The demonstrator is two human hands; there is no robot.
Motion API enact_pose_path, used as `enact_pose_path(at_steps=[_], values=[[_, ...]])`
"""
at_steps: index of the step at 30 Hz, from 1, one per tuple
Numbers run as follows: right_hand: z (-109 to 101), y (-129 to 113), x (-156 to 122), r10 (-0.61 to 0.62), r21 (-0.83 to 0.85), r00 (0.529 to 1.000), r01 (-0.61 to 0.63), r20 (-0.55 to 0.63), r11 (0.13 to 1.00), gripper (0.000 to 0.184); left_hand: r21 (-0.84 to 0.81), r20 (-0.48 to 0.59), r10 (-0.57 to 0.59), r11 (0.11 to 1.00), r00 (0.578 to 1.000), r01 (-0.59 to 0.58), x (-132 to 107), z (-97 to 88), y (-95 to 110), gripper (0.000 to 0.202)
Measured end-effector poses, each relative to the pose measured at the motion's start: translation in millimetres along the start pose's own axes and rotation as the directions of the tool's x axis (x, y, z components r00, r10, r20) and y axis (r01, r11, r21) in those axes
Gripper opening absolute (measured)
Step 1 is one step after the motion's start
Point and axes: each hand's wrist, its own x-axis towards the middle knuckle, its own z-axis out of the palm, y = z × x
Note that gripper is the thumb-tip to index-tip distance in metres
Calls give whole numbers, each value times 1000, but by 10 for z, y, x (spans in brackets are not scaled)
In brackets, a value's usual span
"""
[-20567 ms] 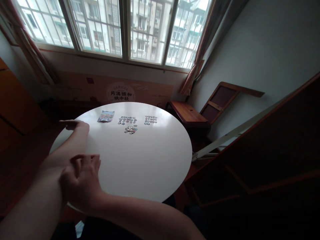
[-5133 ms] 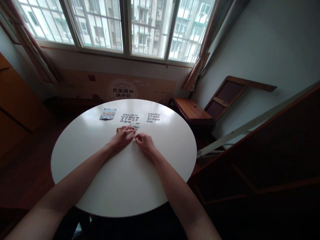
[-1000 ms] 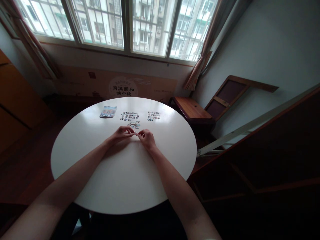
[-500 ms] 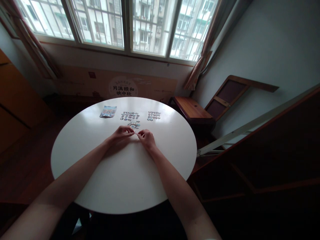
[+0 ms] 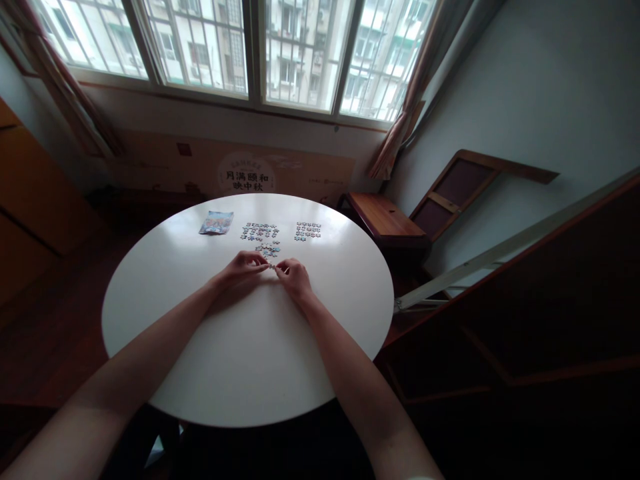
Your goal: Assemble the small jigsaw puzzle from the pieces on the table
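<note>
The white table (image 5: pixel 245 373) spread out on the near side of the grip, below both forearms. The left hand (image 5: pixel 246 265) and right hand (image 5: pixel 295 275) met low over it, fingertips nearly closed, pinching a small puzzle piece (image 5: pixel 273 267) between them; whether it was one piece or two joined could not be told. Holding it from both sides probably kept it steady and let each edge be felt. Just beyond the grip lay a loose pile (image 5: pixel 271 252), likely kept close for easy reach. Farther off stood a left group (image 5: pixel 261 231) in rough rows and, to its right, a neater right group (image 5: pixel 308 230), perhaps spaced so each piece showed. Beyond and left of the grip lay a picture packet (image 5: pixel 217 223), seemingly set aside but in sight.
</note>
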Motion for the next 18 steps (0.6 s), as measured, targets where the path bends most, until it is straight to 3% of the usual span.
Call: enact_pose_path(at_steps=[4,9,13,18], values=[[6,5,8,0,-3,1000,0,-1,1000,11,52,-23,50,997,998,-49,-4,6,-3,23],[16,9,17,10,-8,1000,-10,-20,1000,13,396,-194,284,898,939,-190,-22,25,8,12],[11,-6,13,14,4,999,-14,-37,1000,14,535,-133,352,813,927,-232,-32,25,13,12],[16,-13,10,19,26,999,-19,-29,999,13,471,-78,369,832,926,-292,-35,31,-2,15]])
